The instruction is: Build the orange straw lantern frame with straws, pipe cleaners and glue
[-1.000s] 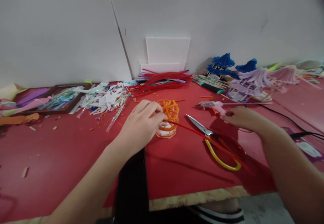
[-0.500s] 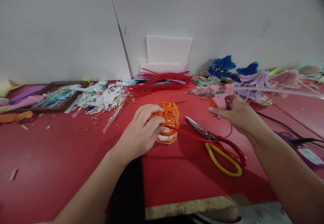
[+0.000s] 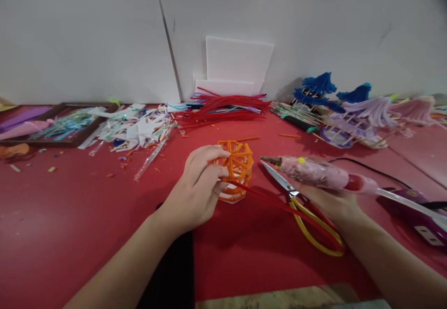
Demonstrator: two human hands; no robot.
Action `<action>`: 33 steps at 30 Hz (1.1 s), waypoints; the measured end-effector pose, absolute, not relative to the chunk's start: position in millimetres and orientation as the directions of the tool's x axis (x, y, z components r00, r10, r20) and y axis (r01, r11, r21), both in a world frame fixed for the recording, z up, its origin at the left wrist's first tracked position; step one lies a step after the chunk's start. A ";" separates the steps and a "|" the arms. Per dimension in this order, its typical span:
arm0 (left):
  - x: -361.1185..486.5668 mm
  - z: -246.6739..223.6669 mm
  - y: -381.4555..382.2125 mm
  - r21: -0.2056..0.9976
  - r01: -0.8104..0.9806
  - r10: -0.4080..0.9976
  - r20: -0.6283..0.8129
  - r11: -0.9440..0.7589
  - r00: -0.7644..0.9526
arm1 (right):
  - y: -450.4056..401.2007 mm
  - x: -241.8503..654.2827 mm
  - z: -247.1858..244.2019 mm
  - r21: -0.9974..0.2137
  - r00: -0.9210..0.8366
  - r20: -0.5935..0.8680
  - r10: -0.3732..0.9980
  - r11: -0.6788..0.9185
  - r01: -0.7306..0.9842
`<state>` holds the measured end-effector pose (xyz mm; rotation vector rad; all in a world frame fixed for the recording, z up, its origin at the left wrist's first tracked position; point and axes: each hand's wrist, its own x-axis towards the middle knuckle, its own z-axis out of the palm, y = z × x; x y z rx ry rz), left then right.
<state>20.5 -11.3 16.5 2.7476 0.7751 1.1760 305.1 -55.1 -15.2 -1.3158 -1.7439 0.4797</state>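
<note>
My left hand (image 3: pixel 202 183) pinches the end of a red strip (image 3: pixel 265 197) and rests against the left side of an orange lattice basket (image 3: pixel 239 164) with a white base. The strip runs right across the scissors. My right hand (image 3: pixel 331 202) is wrapped round a pink glue gun (image 3: pixel 317 174), its dark tip pointing left at the basket. Below the gun lie scissors (image 3: pixel 310 230) with yellow and red handles, partly covered by the strip and my hand.
Red strips (image 3: pixel 223 109) lie in a bundle at the wall, before white boards (image 3: pixel 237 60). White scraps (image 3: pixel 139 127) and a brown frame (image 3: pixel 66 141) are at left. Blue and lilac tasselled pieces (image 3: pixel 366 111) stand back right, a purple power strip (image 3: pixel 419 220) at right.
My right hand has brought the glue gun from the back right down and nearer, its tip now beside the scissors' blades. My left hand stays at the basket with the red strip.
</note>
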 end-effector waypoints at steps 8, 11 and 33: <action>22.1 10.5 -12.5 0.229 0.442 0.464 0.693 -0.867 0.552 | -58.8 290.3 10.3 -0.522 -0.290 0.603 0.743 0.642 0.561; 22.5 9.8 -12.6 0.234 0.458 0.480 0.684 -0.857 0.550 | -58.9 291.1 9.6 -0.445 -0.317 0.613 0.723 0.648 0.619; 23.3 6.1 -9.0 0.218 0.419 0.433 0.729 -0.881 0.530 | -54.5 287.7 9.3 -0.336 -0.299 0.721 0.625 0.692 0.639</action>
